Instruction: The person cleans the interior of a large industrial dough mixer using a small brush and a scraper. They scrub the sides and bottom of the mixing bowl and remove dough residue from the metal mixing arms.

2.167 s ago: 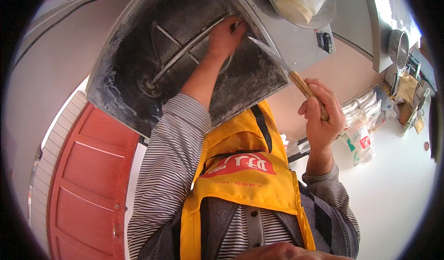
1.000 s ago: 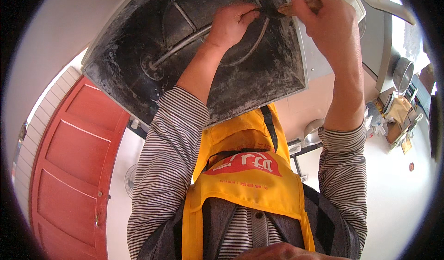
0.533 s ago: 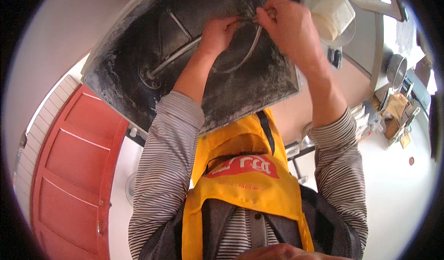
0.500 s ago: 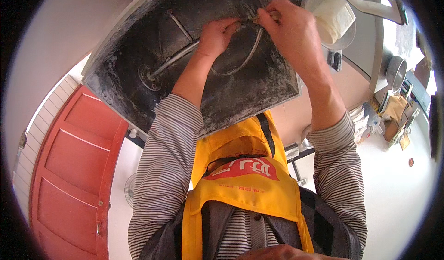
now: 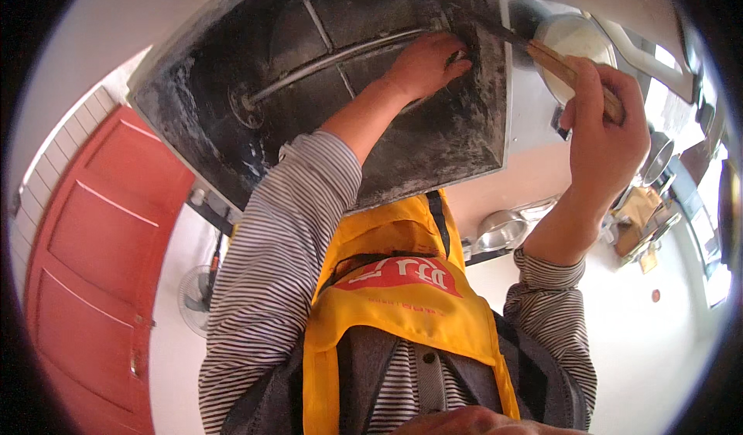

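Observation:
My left hand [image 5: 429,65] reaches into a dark, scuffed metal basin [image 5: 433,137], its fingers curled and its thumb bent in beside a thin metal tube [image 5: 333,62]. What sits between the fingertips is too small to make out. The tube runs from a round fitting [image 5: 246,110] on the basin's left side, with a side branch partway along. Outside the basin on the right, my right hand [image 5: 607,121] grips a tool by its wooden handle [image 5: 557,65]. The tool's dark, narrow metal end points up and left over the basin's rim; its exact kind is unclear.
A round container [image 5: 576,40] with pale contents stands past the basin's right side. Metal pans [image 5: 499,230] lie lower right. Bags and boxes [image 5: 642,222] are piled at the far right. A red door [image 5: 108,272] and a fan [image 5: 193,299] are at the left.
My right hand has left the tube's end and moved right and down, now holding the wooden-handled tool. My left hand has shifted right along the tube.

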`<state>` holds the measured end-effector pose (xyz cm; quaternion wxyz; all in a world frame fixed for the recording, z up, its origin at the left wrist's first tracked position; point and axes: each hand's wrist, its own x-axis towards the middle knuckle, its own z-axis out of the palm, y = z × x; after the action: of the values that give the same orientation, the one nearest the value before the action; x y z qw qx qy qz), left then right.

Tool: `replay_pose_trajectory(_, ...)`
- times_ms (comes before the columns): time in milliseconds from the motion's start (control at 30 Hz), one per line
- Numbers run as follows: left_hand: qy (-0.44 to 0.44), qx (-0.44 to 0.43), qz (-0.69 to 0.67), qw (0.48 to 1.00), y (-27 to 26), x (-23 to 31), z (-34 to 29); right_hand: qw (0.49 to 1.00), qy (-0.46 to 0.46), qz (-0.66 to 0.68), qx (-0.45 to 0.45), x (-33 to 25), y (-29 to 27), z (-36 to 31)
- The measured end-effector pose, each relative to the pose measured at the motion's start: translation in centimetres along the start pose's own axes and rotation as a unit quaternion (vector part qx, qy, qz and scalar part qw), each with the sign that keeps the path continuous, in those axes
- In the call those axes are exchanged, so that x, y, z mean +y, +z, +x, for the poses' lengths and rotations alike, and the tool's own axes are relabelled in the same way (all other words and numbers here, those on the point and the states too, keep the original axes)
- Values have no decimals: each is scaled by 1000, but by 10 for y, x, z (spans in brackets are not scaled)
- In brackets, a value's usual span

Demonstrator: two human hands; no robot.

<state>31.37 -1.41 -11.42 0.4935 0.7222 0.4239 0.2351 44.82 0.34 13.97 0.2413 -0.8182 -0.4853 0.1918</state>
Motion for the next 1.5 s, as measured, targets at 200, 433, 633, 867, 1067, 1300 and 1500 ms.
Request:
replay_pose_trajectory(200,-10,-129,28,991,7,-12,21,1000,-7,-27,9,-12,9,-12)
replay_pose_trajectory(433,23,-170,-153,973,-1,-36,19,998,-34,35,27,0,13,-15)
replay_pose_trajectory(633,31,-263,-66,962,-21,-65,33,997,-57,51,19,3,6,-21)
replay_pose_trajectory(867,11,-197,71,978,12,-79,37,999,-28,29,-11,6,-2,-38)
replay_pose_trajectory(1067,70,-61,14,996,-3,-17,3,997,-36,68,-10,5,14,-39)
replay_pose_trajectory(1300,-19,94,-8,995,42,-60,-16,989,-118,-34,-86,-11,28,-26)
replay_pose_trajectory(1500,-172,-184,217,943,-18,-18,-22,907,-259,-166,-289,-20,54,15)
